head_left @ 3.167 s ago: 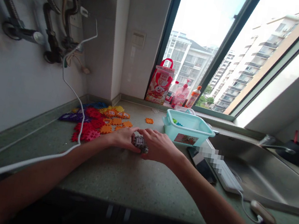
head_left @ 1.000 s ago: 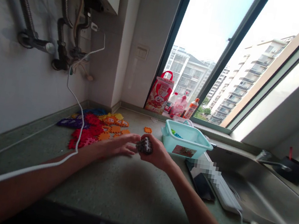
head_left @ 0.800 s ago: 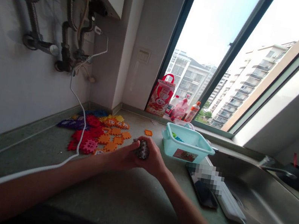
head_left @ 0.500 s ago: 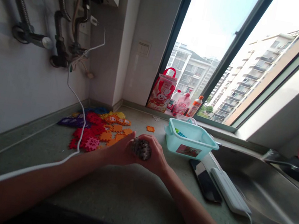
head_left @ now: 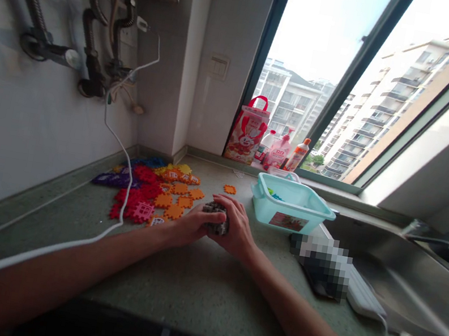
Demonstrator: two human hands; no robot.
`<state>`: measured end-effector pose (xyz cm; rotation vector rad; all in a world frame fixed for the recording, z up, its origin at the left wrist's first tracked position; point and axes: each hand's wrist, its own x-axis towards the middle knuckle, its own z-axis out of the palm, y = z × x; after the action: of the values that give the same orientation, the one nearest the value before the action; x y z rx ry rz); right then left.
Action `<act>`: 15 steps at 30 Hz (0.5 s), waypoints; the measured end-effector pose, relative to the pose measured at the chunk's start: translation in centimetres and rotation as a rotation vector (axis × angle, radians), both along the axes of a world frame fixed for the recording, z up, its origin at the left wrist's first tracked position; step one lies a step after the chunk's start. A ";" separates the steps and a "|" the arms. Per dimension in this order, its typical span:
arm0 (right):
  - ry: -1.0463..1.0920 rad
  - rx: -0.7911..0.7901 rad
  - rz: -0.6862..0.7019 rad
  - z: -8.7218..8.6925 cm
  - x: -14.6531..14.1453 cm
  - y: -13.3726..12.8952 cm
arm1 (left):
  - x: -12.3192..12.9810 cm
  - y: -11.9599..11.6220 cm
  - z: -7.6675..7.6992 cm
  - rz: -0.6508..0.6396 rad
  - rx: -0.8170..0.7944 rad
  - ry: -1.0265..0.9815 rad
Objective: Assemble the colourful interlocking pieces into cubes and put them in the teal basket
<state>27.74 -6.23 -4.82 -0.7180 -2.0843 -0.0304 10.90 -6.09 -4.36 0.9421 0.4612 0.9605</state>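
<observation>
Both hands are wrapped round a stack of small grey pieces (head_left: pixel 219 225) above the middle of the counter. My left hand (head_left: pixel 194 225) closes on its left side, with the thumb lying across the front. On the right side and over the top are the curled fingers of my right hand (head_left: pixel 239 229). Just left lie several orange notched pieces (head_left: pixel 174 212), beside red ones (head_left: pixel 138 191) and a pink one (head_left: pixel 142 211). A single orange piece (head_left: pixel 229 189) lies behind the hands.
A light-blue basket (head_left: pixel 297 223) stands right of the hands. Farther right are a dark phone (head_left: pixel 318 275), a white power strip (head_left: pixel 364 297) and the metal sink (head_left: pixel 386 281). A white cable (head_left: pixel 65 247) crosses above my left forearm. Bottles (head_left: pixel 278 151) line the windowsill.
My left thumb has come down across the front of the grey stack. The hands have turned slightly around it, and the view has shifted a little.
</observation>
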 end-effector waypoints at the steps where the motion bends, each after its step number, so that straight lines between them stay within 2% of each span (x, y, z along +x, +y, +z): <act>1: 0.009 -0.009 -0.015 -0.1 -0.1 -0.1 | -0.1 0.0 0.0 0.012 0.017 0.017; 8: -0.013 -0.037 -0.076 -0.2 -0.1 0.2 | -0.4 0.3 0.5 0.050 0.065 0.111; 15: -0.100 -0.032 -0.008 1.1 1.2 0.2 | -0.3 0.5 0.1 -0.010 0.068 0.147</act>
<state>28.90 -5.98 -3.75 -0.7570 -2.1815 -0.0383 10.61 -5.61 -4.26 1.0803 0.5501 0.9055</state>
